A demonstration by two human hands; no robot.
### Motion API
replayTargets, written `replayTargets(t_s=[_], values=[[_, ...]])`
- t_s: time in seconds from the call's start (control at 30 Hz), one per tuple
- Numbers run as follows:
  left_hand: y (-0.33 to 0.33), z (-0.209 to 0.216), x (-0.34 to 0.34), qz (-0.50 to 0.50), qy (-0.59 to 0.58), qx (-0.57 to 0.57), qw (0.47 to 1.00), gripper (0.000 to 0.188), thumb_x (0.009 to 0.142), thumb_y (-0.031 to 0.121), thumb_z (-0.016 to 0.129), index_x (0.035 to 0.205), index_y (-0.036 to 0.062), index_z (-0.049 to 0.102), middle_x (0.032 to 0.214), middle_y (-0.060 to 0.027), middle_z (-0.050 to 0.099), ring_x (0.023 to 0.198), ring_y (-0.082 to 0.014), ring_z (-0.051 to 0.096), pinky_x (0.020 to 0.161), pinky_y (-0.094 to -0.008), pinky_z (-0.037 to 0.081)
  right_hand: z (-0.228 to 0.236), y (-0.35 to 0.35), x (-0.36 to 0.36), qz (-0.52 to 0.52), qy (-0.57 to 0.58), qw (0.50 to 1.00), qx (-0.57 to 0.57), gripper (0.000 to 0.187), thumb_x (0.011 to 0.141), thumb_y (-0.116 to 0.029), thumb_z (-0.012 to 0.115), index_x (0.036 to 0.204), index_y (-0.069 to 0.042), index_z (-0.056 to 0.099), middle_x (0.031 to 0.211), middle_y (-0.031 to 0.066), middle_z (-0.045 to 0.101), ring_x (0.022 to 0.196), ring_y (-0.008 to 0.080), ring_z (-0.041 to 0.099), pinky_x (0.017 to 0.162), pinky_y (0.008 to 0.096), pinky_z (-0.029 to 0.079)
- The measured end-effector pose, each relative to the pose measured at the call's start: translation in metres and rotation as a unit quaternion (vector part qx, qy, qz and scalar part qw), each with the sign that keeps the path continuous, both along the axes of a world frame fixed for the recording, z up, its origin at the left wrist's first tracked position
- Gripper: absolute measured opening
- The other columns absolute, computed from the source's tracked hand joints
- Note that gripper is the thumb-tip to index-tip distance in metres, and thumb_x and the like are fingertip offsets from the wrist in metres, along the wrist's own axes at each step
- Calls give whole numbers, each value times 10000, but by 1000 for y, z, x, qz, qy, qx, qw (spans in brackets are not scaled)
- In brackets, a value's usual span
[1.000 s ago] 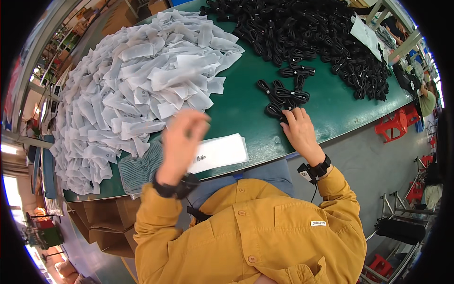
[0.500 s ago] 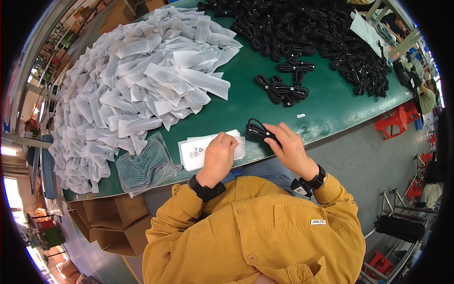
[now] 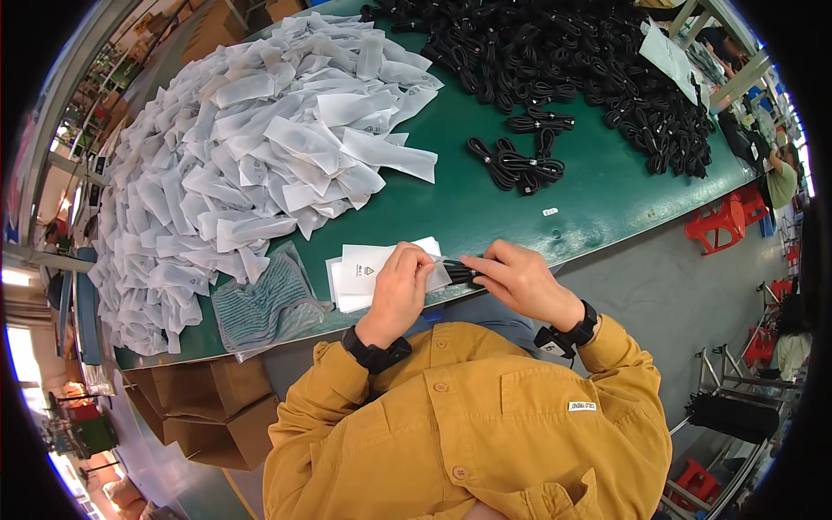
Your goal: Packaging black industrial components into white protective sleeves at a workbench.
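Observation:
At the table's near edge my left hand (image 3: 397,295) pinches the open end of a white paper sleeve (image 3: 362,267), on top of a small stack of similar sleeves (image 3: 345,302). Between my hands lies a coiled black cable (image 3: 458,272), gripped by the fingers of my right hand (image 3: 523,282). Its left end meets the sleeve's mouth; the fingers partly hide how far it sits inside. Beyond my right hand, a few coiled cables (image 3: 523,166) lie loose on the green table (image 3: 468,204).
A large heap of white sleeves (image 3: 260,139) covers the table's left. Black cables (image 3: 537,61) are heaped at the back right. A teal striped cloth in clear plastic (image 3: 264,299) lies left of the stack. Cardboard boxes (image 3: 212,403) stand below; red stools (image 3: 724,225) are at right.
My right hand has moved left with the cable, bringing it up against the sleeve's mouth. The sleeve under my left hand now gapes at that end. Another sleeve on the heap's right edge shifted right.

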State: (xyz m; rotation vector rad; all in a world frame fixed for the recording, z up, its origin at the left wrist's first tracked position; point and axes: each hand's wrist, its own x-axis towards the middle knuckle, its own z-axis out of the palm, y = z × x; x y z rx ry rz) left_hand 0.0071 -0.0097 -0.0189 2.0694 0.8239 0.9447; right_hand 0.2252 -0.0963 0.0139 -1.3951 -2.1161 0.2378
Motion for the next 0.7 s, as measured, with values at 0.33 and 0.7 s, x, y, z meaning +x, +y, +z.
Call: replayTargets(t_s=[0.33,0.7], values=[[1,25,2,-62,1,150,987,123,847,-25,654,883,18,544,948,-120,578,852,-292,553,723,-349,456,-1,13,-5,-51,405,837,-364,283,854,-32,700,1135,-58,674,921,45,558,758,171,575,632,269,476],[28,66,-3,-59,-136,-212,966,145,994,151,568,968,12,598,1119,-69,624,1034,-190,569,910,-323,458,34,29,-20,33,303,952,38,365,796,66,712,1135,-53,651,1134,129,537,860,229,576,699,286,492]])
